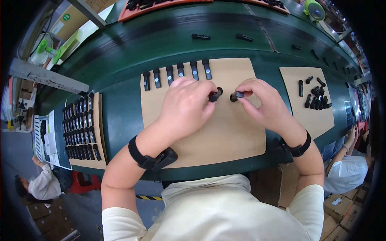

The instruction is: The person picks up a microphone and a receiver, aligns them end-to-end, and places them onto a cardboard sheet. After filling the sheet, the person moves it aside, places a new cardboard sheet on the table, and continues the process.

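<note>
Over the sheet of brown cardboard [225, 136], my left hand [187, 102] pinches a small black clip-on microphone [216, 94] between thumb and fingers. To its right, my right hand [263, 102] grips another small black microphone [236, 96], its dark end turned toward the left hand. The two pieces are apart, with a short gap of cardboard between them. Along the sheet's far edge several black microphones with rounded, foam-like heads stand in a row, one being this microphone [207, 69]. My fingers partly cover both held pieces.
On the left, a cardboard sheet [100, 140] bears tidy rows of microphones. A right-hand cardboard sheet [319, 126] carries a loose pile of microphones [319, 97]. More pieces lie on the green conveyor belt [161, 44] beyond. Co-workers sit at both sides; an orange tray [169, 6] stands at the back.
</note>
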The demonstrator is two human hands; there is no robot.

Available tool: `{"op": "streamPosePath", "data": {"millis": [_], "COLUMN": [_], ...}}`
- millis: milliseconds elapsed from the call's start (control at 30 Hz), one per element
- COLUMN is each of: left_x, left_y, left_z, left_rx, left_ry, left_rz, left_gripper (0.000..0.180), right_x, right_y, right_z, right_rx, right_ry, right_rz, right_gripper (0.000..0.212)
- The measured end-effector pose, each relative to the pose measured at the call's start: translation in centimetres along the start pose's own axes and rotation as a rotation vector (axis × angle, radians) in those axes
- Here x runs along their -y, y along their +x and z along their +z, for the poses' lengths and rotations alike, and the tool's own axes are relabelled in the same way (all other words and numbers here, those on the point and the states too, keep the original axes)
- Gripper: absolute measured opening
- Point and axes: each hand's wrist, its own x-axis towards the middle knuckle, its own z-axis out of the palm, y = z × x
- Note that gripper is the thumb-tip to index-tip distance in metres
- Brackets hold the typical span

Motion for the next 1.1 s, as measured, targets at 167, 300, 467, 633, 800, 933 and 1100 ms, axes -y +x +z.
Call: {"op": "streamPosePath", "data": {"millis": [167,300,467,633,800,933,1100], "left_x": [1.7,1.6,1.3,1.5,1.4,1.6,1.8], "left_y": [0.0,-1.3,-1.8,-1.6,-0.9,-0.4,0.0], "left_z": [2.6,3.4,3.7,3.6,3.2,3.1,2.9], "left_rx": [0.050,0.119,0.140,0.174,0.175,0.224,0.297], "left_ry": [0.364,0.504,0.409,0.226,0.203,0.196,0.187], "left_rz": [0.238,0.338,0.314,0.194,0.190,0.178,0.152], "left_gripper": [0.025,0.023,0.020,0.025,0.027,0.030,0.037], "right_x": [-3.4,-4.6,-4.6,-4.7,-4.6,-4.9,-5.2], "right_y": [-0.3,-1.6,-1.9,-1.8,-1.2,-0.9,-0.6], "right_z": [1.0,1.6,1.7,1.6,1.0,1.0,0.7], "right_rx": [0.053,0.144,0.183,0.202,0.199,0.210,0.290], "right_ry": [-0.236,-0.317,-0.292,-0.259,-0.254,-0.228,-0.221], "right_rz": [-0.200,-0.300,-0.294,-0.228,-0.163,-0.168,-0.149], "right_gripper": [0.023,0.023,0.024,0.028,0.039,0.052,0.057]}}
